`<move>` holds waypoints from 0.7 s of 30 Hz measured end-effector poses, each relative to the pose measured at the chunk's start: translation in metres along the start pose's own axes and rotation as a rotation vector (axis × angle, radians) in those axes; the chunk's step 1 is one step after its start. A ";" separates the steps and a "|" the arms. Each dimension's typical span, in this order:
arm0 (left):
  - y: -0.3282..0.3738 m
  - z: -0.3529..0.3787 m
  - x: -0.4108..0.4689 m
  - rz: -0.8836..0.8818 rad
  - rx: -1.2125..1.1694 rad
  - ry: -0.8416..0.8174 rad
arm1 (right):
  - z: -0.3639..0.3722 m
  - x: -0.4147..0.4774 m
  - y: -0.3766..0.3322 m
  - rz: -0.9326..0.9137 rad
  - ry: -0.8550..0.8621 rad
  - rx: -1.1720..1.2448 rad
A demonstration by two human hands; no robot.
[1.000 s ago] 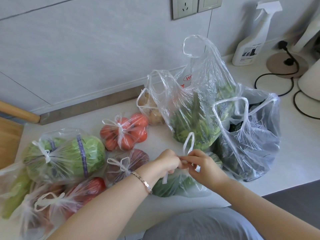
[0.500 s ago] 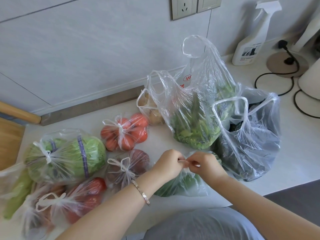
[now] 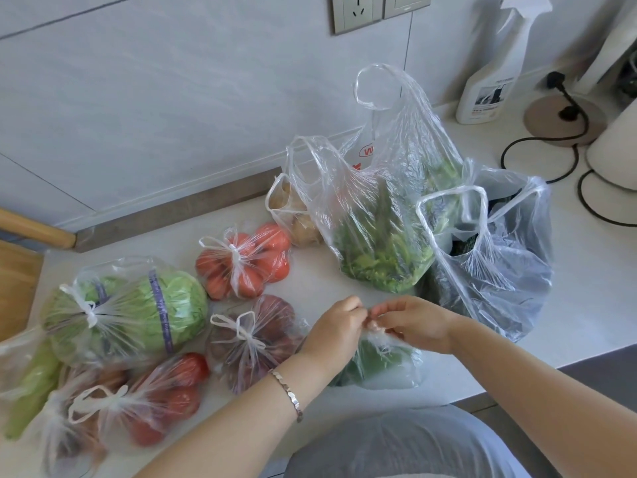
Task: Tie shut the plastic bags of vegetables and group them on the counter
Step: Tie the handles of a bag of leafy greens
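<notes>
A small clear bag of green vegetables lies near the counter's front edge. My left hand and my right hand meet above it, and both pinch its twisted handles at the knot. To the left lie tied bags: a cabbage bag, a tomato bag, a dark red onion bag and a bag of red tomatoes. Behind my hands stand open bags: leafy greens, dark vegetables and potatoes.
The pale counter runs along a tiled wall. A spray bottle, black cables and a white appliance sit at the back right. A wooden board lies at the left. A long green vegetable bag sits far left.
The handle loop that stood up between my hands a second ago has been drawn down into the knot. My hands have stayed together over the small green bag.
</notes>
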State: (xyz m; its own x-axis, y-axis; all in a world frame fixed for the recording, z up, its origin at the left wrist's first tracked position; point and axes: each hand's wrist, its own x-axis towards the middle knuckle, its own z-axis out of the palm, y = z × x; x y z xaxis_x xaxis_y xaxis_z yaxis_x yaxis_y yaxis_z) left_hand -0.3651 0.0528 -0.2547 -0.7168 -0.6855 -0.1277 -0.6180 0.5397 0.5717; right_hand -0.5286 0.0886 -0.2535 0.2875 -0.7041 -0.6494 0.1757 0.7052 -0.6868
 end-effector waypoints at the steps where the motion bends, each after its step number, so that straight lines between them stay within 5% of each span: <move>1: 0.001 0.000 0.001 -0.035 -0.060 0.007 | -0.001 -0.001 -0.001 -0.022 -0.026 0.023; 7: 0.002 -0.007 0.014 -0.409 -0.426 -0.094 | 0.013 -0.003 0.006 -0.259 0.304 -0.357; 11: 0.002 -0.011 0.014 -0.613 -0.641 -0.201 | 0.014 0.000 0.012 -0.477 0.309 -0.805; 21: 0.001 -0.020 0.017 -0.661 -0.678 -0.158 | 0.014 0.005 0.011 -0.650 0.345 -1.262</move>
State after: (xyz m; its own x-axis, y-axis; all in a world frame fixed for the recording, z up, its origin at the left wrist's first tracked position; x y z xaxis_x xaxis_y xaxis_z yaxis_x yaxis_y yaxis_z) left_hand -0.3717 0.0319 -0.2395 -0.3563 -0.6495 -0.6717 -0.6301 -0.3638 0.6860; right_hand -0.5119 0.0942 -0.2599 0.2142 -0.9760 -0.0391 -0.7937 -0.1506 -0.5893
